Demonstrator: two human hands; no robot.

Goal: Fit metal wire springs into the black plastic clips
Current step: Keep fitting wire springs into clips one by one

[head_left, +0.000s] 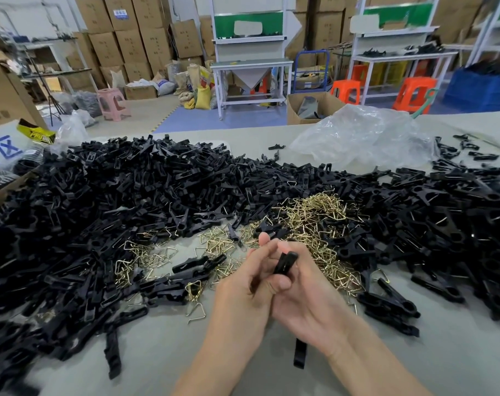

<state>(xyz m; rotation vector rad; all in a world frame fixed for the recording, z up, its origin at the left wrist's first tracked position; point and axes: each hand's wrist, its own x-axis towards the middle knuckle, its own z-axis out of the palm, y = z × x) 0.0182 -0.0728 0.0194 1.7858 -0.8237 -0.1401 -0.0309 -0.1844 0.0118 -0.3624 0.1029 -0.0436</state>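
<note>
Thousands of black clips [100, 224] cover the far half of the grey table [414, 367] in one broad heap. A blue crate [477, 90] stands on the floor at far right, filled with dark parts too blurred to identify. A crumpled clear plastic bag [357, 138] lies on the table behind the heap; its contents cannot be made out. An open cardboard box [293, 115] sits on the floor beyond the table edge and holds a dark bag. A smaller heap of brass-coloured wire springs [314, 221] lies in the middle of the clips, just beyond the hands. The left hand [243, 290] and right hand [311, 295] meet above the table. Both sets of fingers are curled and pressed together round one clip [284, 262], held upright between them. Whether a spring is seated in it cannot be determined.
</note>
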